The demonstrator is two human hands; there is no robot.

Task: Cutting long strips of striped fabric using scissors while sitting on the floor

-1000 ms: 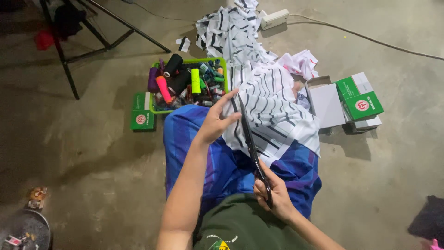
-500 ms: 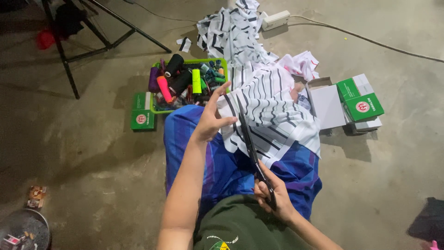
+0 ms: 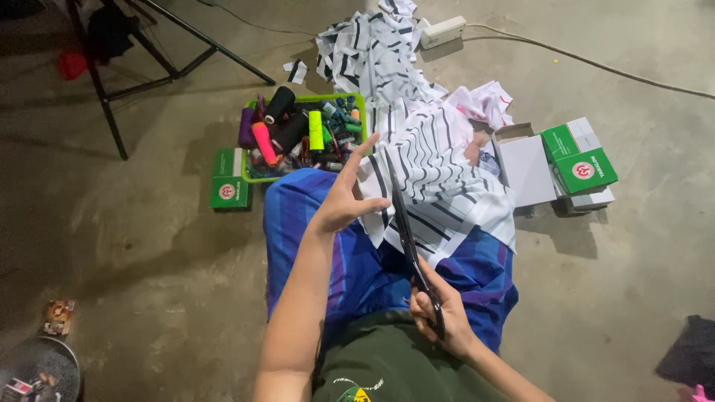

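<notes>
Cutting striped white fabric (image 3: 439, 179), centre frame, draped over lap. Left hand (image 3: 344, 199) pinching fabric edge taut; right hand (image 3: 441, 321) closed around black scissors (image 3: 408, 238), blades partway into cloth. Cut pieces (image 3: 372, 52) piled upper centre; most of this piece uncut.

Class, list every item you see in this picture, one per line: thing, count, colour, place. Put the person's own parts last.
Striped cloth: one, white and black, on the lap, trailing onto the floor.
Long scissors: one, black, at the cloth's edge.
Plastic tray of thread spools: one, green, beyond the knees.
Small cardboard boxes: several, green and white, right; one left.
Power strip: one, white, top.
Metal stand: one, black, top left.
Left hand: holds the cloth.
Right hand: grips the scissors.
</notes>
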